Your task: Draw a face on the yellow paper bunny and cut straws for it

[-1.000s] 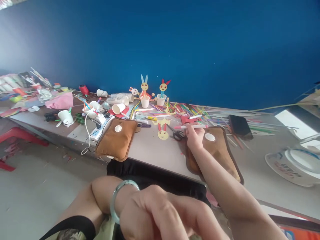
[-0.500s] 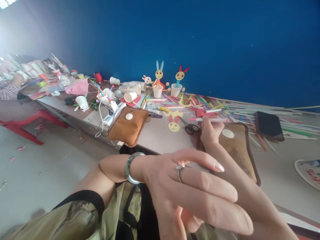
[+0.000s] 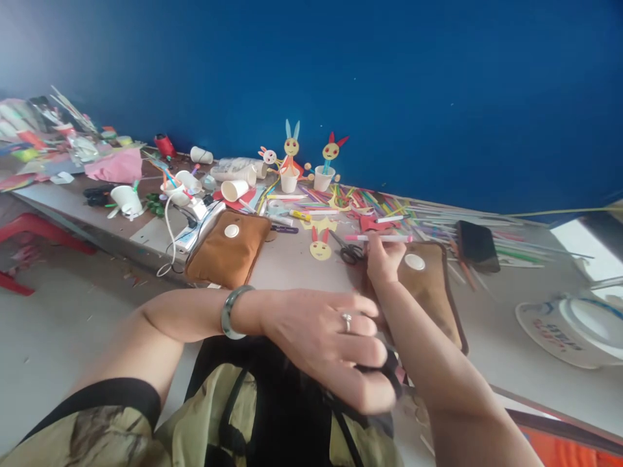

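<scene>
My right hand [image 3: 383, 261] grips a pink-and-white marker [image 3: 403, 239] held level just above the table, beside a brown cushion-like pouch [image 3: 428, 285] with a white disc. In front of my lap is my left hand [image 3: 324, 340], back turned up, near my right forearm. Its fingers curl inward and are blurred, their tips hidden; whether they hold anything I cannot tell. Left of the marker lie black-handled scissors [image 3: 351, 253] and a flat paper rabbit face [image 3: 320, 250] with red ears. Two paper rabbit figures stand in white cups [image 3: 289, 180] by the wall.
Another brown pouch [image 3: 228, 250] lies left, near a power strip [image 3: 204, 224] with a white cable. Straws [image 3: 438, 214] and paper scraps spread along the wall. A black phone [image 3: 477, 246] and a white hat-like item [image 3: 559, 334] are to the right. A red stool [image 3: 43, 227] stands left.
My left hand has drawn back from the camera, its fingers going from stretched out to curled. My right hand still holds the marker. The view has swung to the right.
</scene>
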`<act>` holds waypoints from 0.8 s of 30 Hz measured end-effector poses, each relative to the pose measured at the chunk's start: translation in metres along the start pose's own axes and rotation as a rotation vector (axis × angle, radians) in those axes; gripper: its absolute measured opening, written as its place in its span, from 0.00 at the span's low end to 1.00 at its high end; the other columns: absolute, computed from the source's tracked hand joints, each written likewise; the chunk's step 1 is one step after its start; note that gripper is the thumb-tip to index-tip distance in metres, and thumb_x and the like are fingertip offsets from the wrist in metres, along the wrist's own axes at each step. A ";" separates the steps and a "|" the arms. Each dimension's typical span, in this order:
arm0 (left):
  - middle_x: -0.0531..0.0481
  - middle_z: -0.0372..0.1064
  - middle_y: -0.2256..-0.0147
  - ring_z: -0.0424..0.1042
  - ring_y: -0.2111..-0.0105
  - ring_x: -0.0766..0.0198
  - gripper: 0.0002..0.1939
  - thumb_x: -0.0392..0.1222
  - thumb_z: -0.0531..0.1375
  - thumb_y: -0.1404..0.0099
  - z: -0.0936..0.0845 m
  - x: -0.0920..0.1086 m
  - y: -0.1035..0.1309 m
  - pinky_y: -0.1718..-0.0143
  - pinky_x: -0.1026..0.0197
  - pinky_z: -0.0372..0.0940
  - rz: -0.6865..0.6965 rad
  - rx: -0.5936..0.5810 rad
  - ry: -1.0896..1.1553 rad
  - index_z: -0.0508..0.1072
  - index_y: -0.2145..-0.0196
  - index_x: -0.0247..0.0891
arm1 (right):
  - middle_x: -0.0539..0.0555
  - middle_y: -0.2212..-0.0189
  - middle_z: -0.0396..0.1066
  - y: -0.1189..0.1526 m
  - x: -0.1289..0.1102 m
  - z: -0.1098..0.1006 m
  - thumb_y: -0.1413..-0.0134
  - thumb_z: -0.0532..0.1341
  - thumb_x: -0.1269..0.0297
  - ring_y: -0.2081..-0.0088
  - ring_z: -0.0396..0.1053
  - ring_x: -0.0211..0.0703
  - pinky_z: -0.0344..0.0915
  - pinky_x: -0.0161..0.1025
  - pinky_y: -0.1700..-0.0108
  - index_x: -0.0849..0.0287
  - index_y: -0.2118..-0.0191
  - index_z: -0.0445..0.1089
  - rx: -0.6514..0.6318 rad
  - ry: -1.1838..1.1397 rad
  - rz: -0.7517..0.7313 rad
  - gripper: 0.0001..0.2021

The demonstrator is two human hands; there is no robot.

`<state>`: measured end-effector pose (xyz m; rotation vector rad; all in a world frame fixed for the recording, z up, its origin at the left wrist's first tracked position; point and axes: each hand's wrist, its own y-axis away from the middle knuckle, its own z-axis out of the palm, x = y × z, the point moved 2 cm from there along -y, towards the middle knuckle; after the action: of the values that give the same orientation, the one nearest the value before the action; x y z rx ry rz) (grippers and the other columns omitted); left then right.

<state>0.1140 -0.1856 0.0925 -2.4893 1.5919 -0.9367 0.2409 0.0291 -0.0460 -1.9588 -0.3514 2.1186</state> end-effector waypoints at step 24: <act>0.46 0.73 0.68 0.69 0.68 0.61 0.10 0.46 0.59 0.37 -0.011 -0.227 0.051 0.65 0.62 0.57 -0.582 0.142 -0.231 0.72 0.71 0.37 | 0.56 0.59 0.74 0.021 -0.010 0.012 0.39 0.54 0.58 0.58 0.72 0.47 0.67 0.44 0.52 0.55 0.54 0.69 -0.201 0.612 -0.289 0.12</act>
<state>0.0010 -0.0170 -0.0213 -2.8709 0.7138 -0.7237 0.2300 0.0054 -0.0425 -2.3690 -0.6869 1.2708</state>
